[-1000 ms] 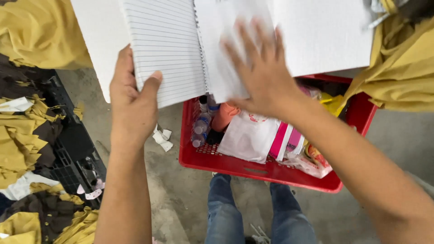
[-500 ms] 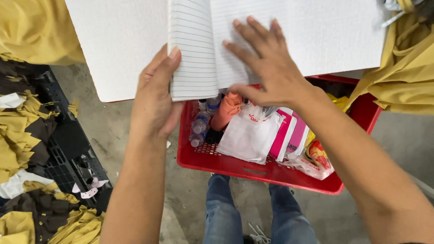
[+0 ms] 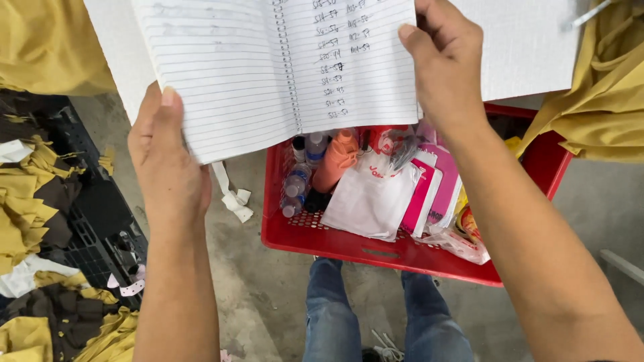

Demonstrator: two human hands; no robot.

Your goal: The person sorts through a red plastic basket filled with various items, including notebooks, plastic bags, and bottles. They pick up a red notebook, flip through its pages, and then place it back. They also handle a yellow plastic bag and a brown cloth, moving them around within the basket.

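Both hands are holding a spiral-bound notebook open above a red plastic basket. The left hand is gripping the lower left page edge, thumb on top, fingers hidden beneath. The right hand is pinching the right page's edge. The paper is thin, ruled and slightly curling; the wire coil is running down the middle.

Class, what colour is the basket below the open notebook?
Red, seen clearly in the head view.
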